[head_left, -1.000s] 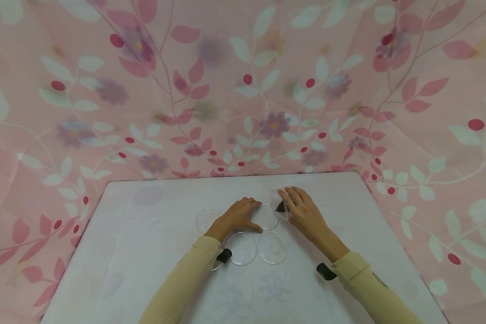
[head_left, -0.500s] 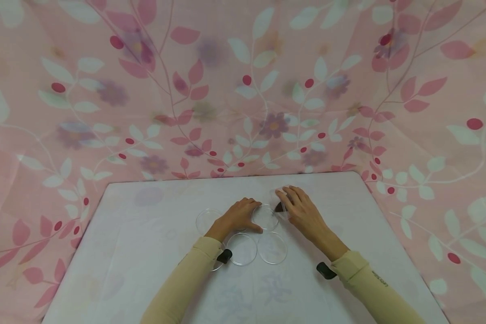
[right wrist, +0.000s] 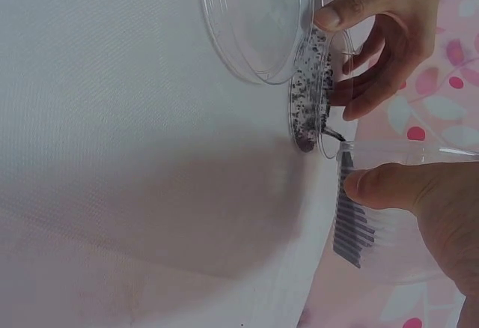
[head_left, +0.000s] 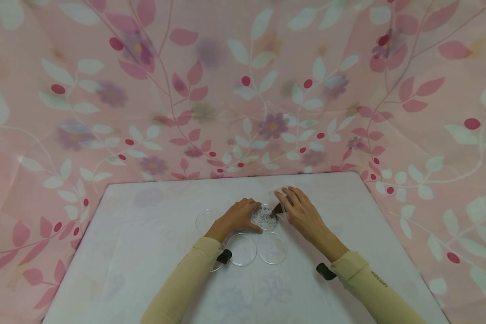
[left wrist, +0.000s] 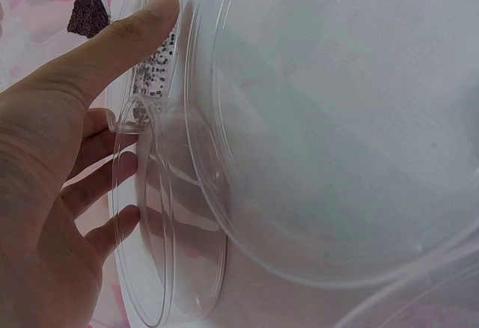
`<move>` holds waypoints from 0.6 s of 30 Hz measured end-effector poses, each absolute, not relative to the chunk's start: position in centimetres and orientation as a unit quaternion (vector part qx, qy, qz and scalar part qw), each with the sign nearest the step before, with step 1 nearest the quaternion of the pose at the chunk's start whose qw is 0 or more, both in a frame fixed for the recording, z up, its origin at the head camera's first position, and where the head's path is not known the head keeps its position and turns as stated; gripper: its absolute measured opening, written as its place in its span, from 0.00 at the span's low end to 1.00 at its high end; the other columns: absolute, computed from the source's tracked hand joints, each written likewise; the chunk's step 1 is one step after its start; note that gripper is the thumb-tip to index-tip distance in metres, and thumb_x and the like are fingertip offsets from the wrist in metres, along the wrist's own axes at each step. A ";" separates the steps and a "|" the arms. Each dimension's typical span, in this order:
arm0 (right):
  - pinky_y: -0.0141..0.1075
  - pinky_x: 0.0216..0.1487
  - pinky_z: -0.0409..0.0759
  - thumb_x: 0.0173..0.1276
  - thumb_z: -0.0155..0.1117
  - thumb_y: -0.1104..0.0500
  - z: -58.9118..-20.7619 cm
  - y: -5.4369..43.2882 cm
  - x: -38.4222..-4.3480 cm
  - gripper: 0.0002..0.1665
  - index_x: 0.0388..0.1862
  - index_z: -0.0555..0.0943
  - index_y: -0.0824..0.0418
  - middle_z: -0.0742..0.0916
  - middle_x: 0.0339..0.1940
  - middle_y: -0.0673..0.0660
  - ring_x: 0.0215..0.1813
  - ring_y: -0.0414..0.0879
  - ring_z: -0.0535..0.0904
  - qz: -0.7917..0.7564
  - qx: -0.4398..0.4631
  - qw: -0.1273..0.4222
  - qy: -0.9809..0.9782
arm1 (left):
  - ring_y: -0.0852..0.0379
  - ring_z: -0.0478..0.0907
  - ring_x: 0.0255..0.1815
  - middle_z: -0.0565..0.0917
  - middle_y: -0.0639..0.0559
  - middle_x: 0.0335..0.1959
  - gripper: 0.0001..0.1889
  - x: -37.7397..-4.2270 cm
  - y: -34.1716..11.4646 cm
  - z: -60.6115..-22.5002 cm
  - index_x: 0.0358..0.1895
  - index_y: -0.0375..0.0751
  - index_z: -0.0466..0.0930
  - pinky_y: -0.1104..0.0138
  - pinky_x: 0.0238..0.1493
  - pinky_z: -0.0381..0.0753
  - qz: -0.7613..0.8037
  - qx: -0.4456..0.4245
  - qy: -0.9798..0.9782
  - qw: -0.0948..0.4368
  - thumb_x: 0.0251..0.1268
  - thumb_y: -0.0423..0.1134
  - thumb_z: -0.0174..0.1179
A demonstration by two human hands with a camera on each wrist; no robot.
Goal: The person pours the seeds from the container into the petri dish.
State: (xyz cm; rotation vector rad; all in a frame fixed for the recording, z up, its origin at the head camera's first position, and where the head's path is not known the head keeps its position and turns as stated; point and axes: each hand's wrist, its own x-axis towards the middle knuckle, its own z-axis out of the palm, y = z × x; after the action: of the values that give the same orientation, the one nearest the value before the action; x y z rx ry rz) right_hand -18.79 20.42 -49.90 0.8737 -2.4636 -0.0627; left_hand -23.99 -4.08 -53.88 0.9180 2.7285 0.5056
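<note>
My left hand (head_left: 240, 216) holds a clear petri dish (right wrist: 293, 111) at the far side of the group of dishes. Its thumb lies at the near rim, and the other fingers reach round the opposite side. Black grains (head_left: 264, 218) are scattered across the bottom of that dish. From the right, my right hand (head_left: 303, 213) grips a clear ribbed plastic container (right wrist: 352, 227), tilted toward the dish, its thumb pressed on the side. Dark grains fill the container's lower side, and a thin stream of them (right wrist: 334, 134) runs from its mouth over the dish's rim.
Several more clear petri dishes stand close by: one left (head_left: 197, 220), two in front (head_left: 241, 265) (head_left: 272, 263), others partly hidden by the left hand and wrist. A white cloth covers the table (head_left: 137, 252). A pink floral curtain (head_left: 227, 90) hangs behind and at the sides.
Black grains now cover the bottom of the dish, where a second ago hardly any showed. The dark mass in the container has shifted toward its mouth. Both hands stay almost in place.
</note>
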 end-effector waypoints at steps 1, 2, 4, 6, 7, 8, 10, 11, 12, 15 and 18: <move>0.49 0.67 0.74 0.42 0.82 0.61 -49.9 20.4 -18.8 0.54 0.71 0.69 0.61 0.77 0.65 0.65 0.66 0.61 0.71 -0.022 0.323 0.262 -0.909 | 0.53 0.71 0.66 0.76 0.53 0.65 0.47 -24.0 -4.1 -53.9 0.70 0.49 0.70 0.54 0.70 0.71 0.172 0.313 0.928 0.109 0.44 0.64 0.74; 0.49 0.67 0.74 0.42 0.82 0.61 -49.9 20.4 -18.8 0.54 0.70 0.69 0.61 0.77 0.64 0.65 0.66 0.61 0.71 -0.020 0.323 0.264 -0.909 | 0.53 0.71 0.66 0.76 0.53 0.65 0.47 -24.0 -4.1 -53.9 0.70 0.49 0.70 0.54 0.70 0.71 0.172 0.313 0.928 0.108 0.44 0.64 0.74; 0.50 0.67 0.74 0.41 0.82 0.61 -49.9 20.4 -18.8 0.54 0.70 0.69 0.61 0.77 0.64 0.65 0.66 0.61 0.71 -0.018 0.323 0.266 -0.908 | 0.53 0.71 0.66 0.76 0.53 0.64 0.47 -24.0 -4.1 -54.0 0.69 0.49 0.70 0.54 0.69 0.72 0.173 0.314 0.927 0.106 0.44 0.64 0.74; 0.50 0.67 0.74 0.41 0.82 0.61 -49.9 20.4 -18.8 0.54 0.70 0.69 0.61 0.77 0.64 0.65 0.66 0.61 0.71 -0.016 0.324 0.268 -0.907 | 0.53 0.71 0.65 0.77 0.53 0.64 0.47 -24.1 -4.1 -54.0 0.69 0.48 0.70 0.54 0.69 0.72 0.174 0.316 0.927 0.105 0.44 0.64 0.74; 0.50 0.67 0.74 0.41 0.82 0.61 -49.9 20.4 -18.7 0.54 0.70 0.69 0.61 0.77 0.64 0.65 0.66 0.61 0.71 -0.017 0.323 0.268 -0.907 | 0.53 0.72 0.65 0.77 0.53 0.64 0.47 -24.1 -4.1 -54.0 0.69 0.48 0.70 0.54 0.69 0.72 0.174 0.317 0.926 0.104 0.44 0.64 0.74; 0.50 0.67 0.74 0.41 0.82 0.61 -49.9 20.4 -18.7 0.54 0.70 0.69 0.61 0.77 0.64 0.65 0.66 0.61 0.71 -0.016 0.324 0.268 -0.907 | 0.53 0.72 0.65 0.77 0.53 0.64 0.47 -24.1 -4.1 -54.0 0.69 0.48 0.70 0.54 0.69 0.72 0.175 0.318 0.926 0.104 0.43 0.64 0.74; 0.50 0.68 0.73 0.41 0.82 0.61 -49.9 20.4 -18.7 0.54 0.70 0.69 0.61 0.77 0.64 0.65 0.66 0.61 0.71 -0.016 0.323 0.266 -0.908 | 0.53 0.72 0.65 0.77 0.53 0.64 0.47 -24.1 -4.1 -54.1 0.69 0.48 0.70 0.55 0.68 0.73 0.173 0.319 0.926 0.102 0.43 0.64 0.74; 0.50 0.68 0.73 0.41 0.82 0.61 -49.9 20.4 -18.7 0.54 0.71 0.69 0.61 0.77 0.64 0.65 0.66 0.61 0.71 -0.016 0.323 0.265 -0.909 | 0.53 0.72 0.65 0.77 0.53 0.64 0.47 -24.1 -4.1 -54.1 0.69 0.48 0.70 0.55 0.68 0.73 0.171 0.319 0.927 0.101 0.43 0.64 0.74; 0.50 0.68 0.73 0.42 0.82 0.62 -49.9 20.4 -18.7 0.54 0.71 0.68 0.61 0.77 0.64 0.65 0.66 0.61 0.71 -0.016 0.322 0.264 -0.909 | 0.53 0.72 0.65 0.77 0.53 0.64 0.47 -24.1 -4.1 -54.1 0.69 0.48 0.70 0.55 0.68 0.73 0.170 0.319 0.927 0.101 0.43 0.65 0.74; 0.50 0.68 0.73 0.42 0.82 0.62 -49.8 20.4 -18.6 0.54 0.71 0.68 0.61 0.77 0.65 0.65 0.67 0.61 0.71 -0.017 0.320 0.260 -0.911 | 0.53 0.72 0.65 0.77 0.53 0.64 0.47 -24.1 -4.1 -54.1 0.69 0.49 0.70 0.55 0.68 0.73 0.168 0.319 0.927 0.101 0.43 0.65 0.74; 0.50 0.68 0.73 0.44 0.81 0.62 -49.8 20.4 -18.5 0.54 0.72 0.68 0.61 0.76 0.65 0.65 0.67 0.61 0.71 -0.019 0.318 0.257 -0.913 | 0.53 0.71 0.66 0.76 0.53 0.64 0.48 -24.2 -4.1 -54.1 0.70 0.49 0.70 0.55 0.69 0.72 0.166 0.317 0.928 0.104 0.43 0.65 0.73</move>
State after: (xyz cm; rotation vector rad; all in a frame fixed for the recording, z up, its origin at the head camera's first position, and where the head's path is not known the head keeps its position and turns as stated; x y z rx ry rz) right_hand -18.55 20.38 -49.83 0.8623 -2.4760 -0.0524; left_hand -24.15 -4.07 -54.06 0.9343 2.7377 0.4896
